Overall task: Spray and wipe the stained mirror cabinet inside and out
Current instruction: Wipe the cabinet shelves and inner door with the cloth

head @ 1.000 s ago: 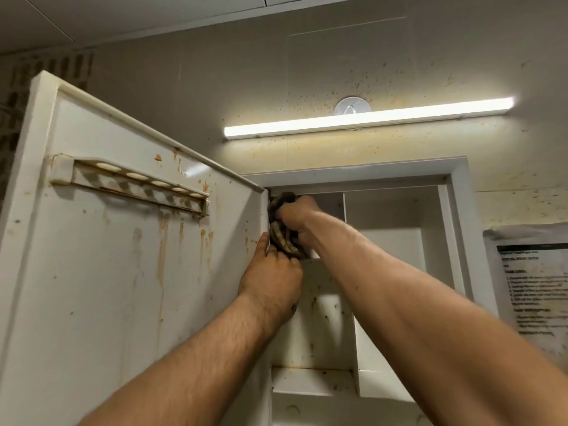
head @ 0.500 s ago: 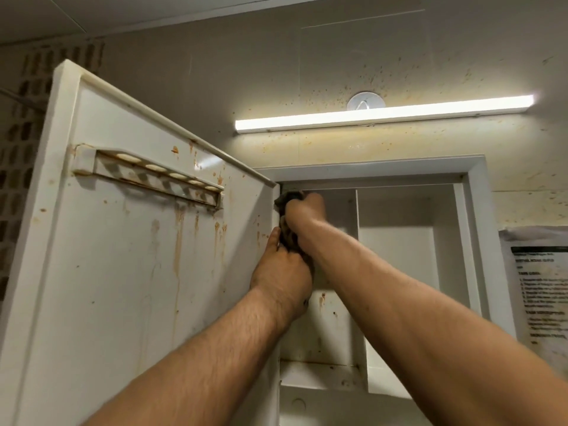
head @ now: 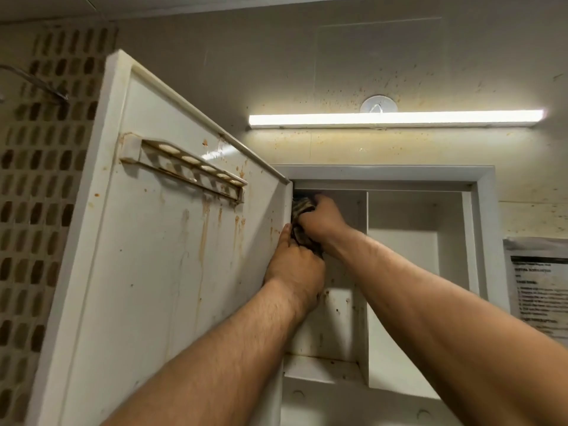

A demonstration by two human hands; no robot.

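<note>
**A:** Where's the mirror cabinet?

**B:** On the wall right of centre. Its rust-streaked door is swung open toward nine o'clock. The cloth is jammed into the top hinge-side corner, with the right hand clenched round it.

**A:** And the left hand?

**B:** At six o'clock from the cloth, thumb along the door's hinge edge. Its fingers are hidden, so I can't tell what they hold.

**A:** Room to move?

**B:** Tight at that corner. There's an open compartment at three o'clock, past the divider. The light bar is at twelve.

Bright strip light above, glare on door, dim left edge, wide-angle bending.
</note>
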